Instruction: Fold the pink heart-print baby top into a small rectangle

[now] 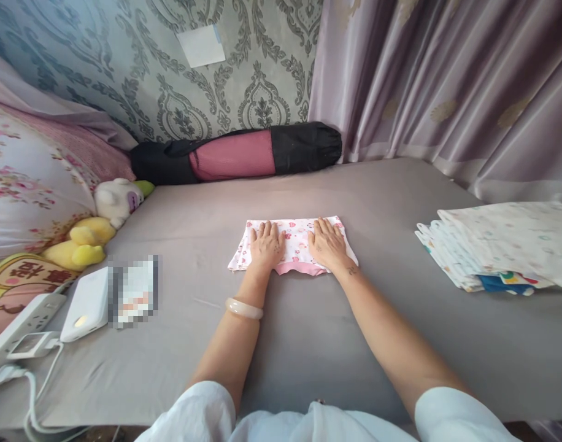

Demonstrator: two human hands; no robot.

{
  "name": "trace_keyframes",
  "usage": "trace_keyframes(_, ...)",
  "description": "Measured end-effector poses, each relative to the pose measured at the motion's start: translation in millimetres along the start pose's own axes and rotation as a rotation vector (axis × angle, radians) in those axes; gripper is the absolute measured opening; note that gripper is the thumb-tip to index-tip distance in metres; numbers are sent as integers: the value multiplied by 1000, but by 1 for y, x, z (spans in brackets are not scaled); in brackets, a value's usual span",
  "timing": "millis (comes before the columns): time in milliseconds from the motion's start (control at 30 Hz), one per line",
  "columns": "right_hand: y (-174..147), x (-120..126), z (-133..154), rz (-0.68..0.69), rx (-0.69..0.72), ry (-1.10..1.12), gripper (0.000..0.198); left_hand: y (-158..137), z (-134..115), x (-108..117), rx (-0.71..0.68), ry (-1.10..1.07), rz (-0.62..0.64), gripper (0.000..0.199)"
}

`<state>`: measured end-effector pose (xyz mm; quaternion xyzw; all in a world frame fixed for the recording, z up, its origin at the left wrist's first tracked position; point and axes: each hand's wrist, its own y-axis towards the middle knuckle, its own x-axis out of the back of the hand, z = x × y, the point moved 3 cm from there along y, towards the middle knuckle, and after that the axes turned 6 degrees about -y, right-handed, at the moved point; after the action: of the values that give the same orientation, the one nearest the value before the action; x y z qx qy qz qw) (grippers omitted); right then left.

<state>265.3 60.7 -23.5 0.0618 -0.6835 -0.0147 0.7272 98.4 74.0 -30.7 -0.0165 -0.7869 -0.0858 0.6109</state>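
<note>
A small white garment with a pink print and pink trim (297,245) lies folded on the grey sheet in front of me. My left hand (266,245) rests flat on its left part, fingers stretched toward the far edge. On the garment's right part my right hand (327,244) is pressed flat as well, its fingers slightly apart. Neither hand grips the cloth. Pink trim shows along the near edge between my wrists. What part of the garment lies under my palms is hidden.
A stack of folded cloths (506,245) sits at the right. Along the wall lies a black and pink rolled bag (235,153). To the left are a white power bank (88,304), a blurred-out item (136,291), a power strip (27,325) with cables, and plush toys (81,242).
</note>
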Motion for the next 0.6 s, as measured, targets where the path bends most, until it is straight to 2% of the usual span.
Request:
trace_keyframes(333, 0, 2, 1, -19, -8, 10, 55, -2, -1, 4, 9, 19, -55, 55)
trace_keyframes(500, -7, 5, 21, -63, 66, 39, 55, -9, -21, 7, -35, 8, -128, 54)
trace_keyframes(600, -10, 2, 32, -56, 110, 48, 55, -13, -33, 4, -86, -16, -100, 51)
